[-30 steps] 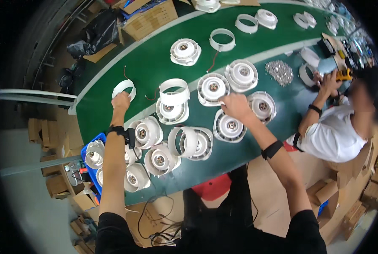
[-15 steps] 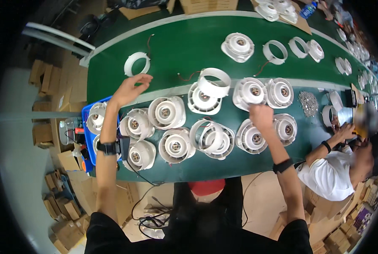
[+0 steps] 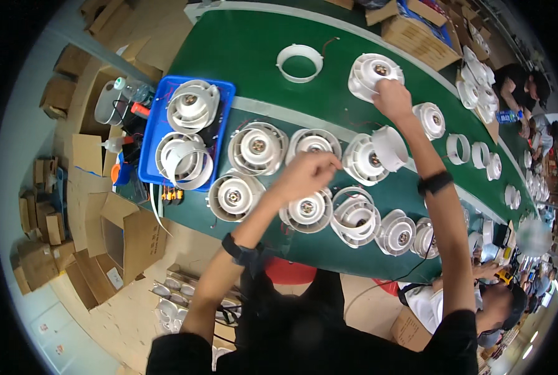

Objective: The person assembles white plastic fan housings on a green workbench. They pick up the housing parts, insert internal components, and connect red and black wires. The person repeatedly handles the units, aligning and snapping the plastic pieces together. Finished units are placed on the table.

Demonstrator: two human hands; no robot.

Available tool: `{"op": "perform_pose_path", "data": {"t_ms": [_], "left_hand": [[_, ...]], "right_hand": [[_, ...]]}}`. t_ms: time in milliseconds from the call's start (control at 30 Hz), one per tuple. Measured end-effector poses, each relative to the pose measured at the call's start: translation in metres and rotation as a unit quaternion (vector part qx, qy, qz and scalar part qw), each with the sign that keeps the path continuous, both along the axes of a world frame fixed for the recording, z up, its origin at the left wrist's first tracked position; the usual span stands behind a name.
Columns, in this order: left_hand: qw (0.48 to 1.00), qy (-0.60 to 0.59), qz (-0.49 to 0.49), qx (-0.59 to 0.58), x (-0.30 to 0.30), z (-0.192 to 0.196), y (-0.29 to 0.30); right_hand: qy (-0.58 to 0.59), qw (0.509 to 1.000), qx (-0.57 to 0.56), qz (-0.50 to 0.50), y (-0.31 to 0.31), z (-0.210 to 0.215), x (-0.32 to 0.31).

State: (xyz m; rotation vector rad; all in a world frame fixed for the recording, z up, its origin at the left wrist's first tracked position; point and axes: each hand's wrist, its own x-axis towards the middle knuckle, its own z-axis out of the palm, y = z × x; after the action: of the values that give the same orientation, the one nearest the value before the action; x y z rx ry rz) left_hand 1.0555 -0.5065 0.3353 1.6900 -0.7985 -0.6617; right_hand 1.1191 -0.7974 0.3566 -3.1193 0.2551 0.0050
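Observation:
My right hand (image 3: 392, 100) is closed on the near edge of a white round fan housing (image 3: 374, 70), which sits on the green belt with its coppery centre facing up. My left hand (image 3: 307, 178) hovers over the table with loosely curled fingers, holding nothing that I can see. It partly covers one fan housing (image 3: 316, 142) behind it and another (image 3: 309, 211) in front. Between my hands stands a fan housing (image 3: 361, 164) with a white ring (image 3: 390, 149) tilted against it. More fan housings (image 3: 257, 147) stand in rows.
A blue tray (image 3: 146, 165) at the left holds white fan parts. Farther back on the belt lie a loose ring (image 3: 299, 79) with a wire, a fan housing (image 3: 430, 120) and more rings (image 3: 458, 159). A co-worker (image 3: 488, 306) sits close on the right. Open cartons (image 3: 107, 244) stand at lower left.
The view has swung left. My right hand has carried a fan housing from the table's back row onto the belt. My left hand has come back from near the loose ring to the table's fan housings.

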Motion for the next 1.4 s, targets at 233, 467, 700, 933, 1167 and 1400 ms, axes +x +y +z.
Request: {"op": "perform_pose_path", "data": {"t_ms": [233, 467, 700, 933, 1167, 1400], "left_hand": [[0.997, -0.067, -0.032, -0.013, -0.03, 0.027, 0.039], [0.989, 0.114, -0.006, 0.091, -0.079, -0.002, 0.143], [0.971, 0.007, -0.085, 0.224, -0.139, -0.063, 0.145], [0.945, -0.281, -0.084, 0.144, -0.178, -0.131, 0.088], [0.944, -0.302, -0.051, 0.119, -0.184, -0.145, 0.092], [0.909, -0.398, -0.058, 0.106, -0.188, -0.151, 0.092]], "right_hand": [[-0.006, 0.998, -0.004, -0.061, 0.008, -0.087, 0.045], [-0.112, 0.982, 0.137, -0.059, 0.01, -0.031, -0.136], [-0.195, 0.931, 0.31, -0.007, 0.015, -0.068, -0.194], [-0.204, 0.96, 0.185, 0.058, 0.044, -0.086, -0.21], [-0.294, 0.941, 0.146, 0.078, 0.029, -0.065, -0.26], [-0.195, 0.954, 0.176, 0.144, 0.062, -0.038, -0.361]]}}
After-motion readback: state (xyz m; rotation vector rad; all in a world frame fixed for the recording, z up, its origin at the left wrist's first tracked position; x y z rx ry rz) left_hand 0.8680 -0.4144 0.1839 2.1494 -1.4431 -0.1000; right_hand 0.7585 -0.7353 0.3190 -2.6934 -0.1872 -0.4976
